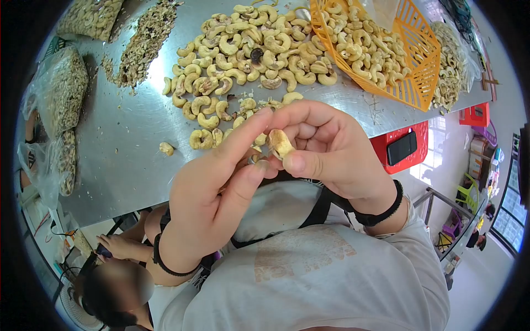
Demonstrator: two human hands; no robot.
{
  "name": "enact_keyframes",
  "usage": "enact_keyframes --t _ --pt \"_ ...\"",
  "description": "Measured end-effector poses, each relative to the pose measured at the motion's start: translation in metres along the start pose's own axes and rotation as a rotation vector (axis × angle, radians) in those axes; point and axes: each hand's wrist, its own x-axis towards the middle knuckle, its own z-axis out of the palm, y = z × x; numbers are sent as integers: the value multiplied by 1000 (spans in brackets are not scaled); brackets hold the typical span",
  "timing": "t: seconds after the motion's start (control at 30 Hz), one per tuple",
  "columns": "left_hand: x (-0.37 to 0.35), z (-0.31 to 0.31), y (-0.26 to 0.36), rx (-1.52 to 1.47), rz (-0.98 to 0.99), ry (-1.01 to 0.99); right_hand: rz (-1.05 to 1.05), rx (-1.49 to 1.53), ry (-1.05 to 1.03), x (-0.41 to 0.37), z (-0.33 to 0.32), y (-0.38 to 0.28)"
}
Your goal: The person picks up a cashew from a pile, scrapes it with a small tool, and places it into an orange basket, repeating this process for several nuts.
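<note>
Over on the far left, plastic bags (58, 94) of scrap sit at the edge of the steel table (127, 160), with a husk heap (144, 37) beside them. Waste looks parked well apart from the good stock. One stray nut (165, 148) lies alone on bare metal.

Moving in, the left hand (212, 193) is raised off the table, forefinger stretched long and thumb bent in. Both of them close on the near side of the cashew (279, 143). That nut is up in the air between the two hands, above the table's near edge. The right hand (331, 149) pinches it from the other side, thumb under and fingers curled over. Held that high and that close, it's likely up for a good look.

Behind them, loose cashews (248, 49) are spread within easy reach. Further right, an orange basket (428, 66) holds more, kept separate. A phone (402, 147) rests on a red stool (422, 132), off the work surface.
</note>
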Motion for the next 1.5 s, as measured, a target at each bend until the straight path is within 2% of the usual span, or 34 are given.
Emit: enact_keyframes --t 0.17,0.4,0.57,0.7,0.77,0.8,0.87,1.0,1.07,1.2,1.27,1.3,1.37,1.5 --pt "2 -1 -8 97 214 31 12 91 -12 0 -4 1" --pt "5 -2 -8 99 242 -5 -9 35 5 -2 -4 -1" --pt "7 2 -11 382 417 109 -92 -45 6 -2 -6 2" --pt "10 5 -17 414 480 198 -119 -28 18 -3 -3 6" --pt "10 2 -20 491 514 225 -129 -118 25 -3 -2 6" --pt "9 2 -18 491 514 226 -129 -118 25 -3 -2 6" --pt "5 1 -9 268 258 125 -120 -123 27 -3 0 5" --pt "2 -1 -7 155 148 109 -94 -74 1 -1 -1 5" --pt "1 -2 -5 1 65 41 -83 -26 -30 -2 -3 5" --pt "3 -5 -6 67 111 -18 -45 13 -30 -2 -3 3" --pt "5 -5 -8 161 237 -15 -84 -36 -27 -1 -4 4" --pt "7 -5 -9 161 237 -15 -83 -36 -26 -2 -4 4" --pt "10 -5 -11 353 393 31 -121 -57 13 -2 -4 5" --pt "9 0 -13 448 416 111 -143 -77 39 -1 -2 8"
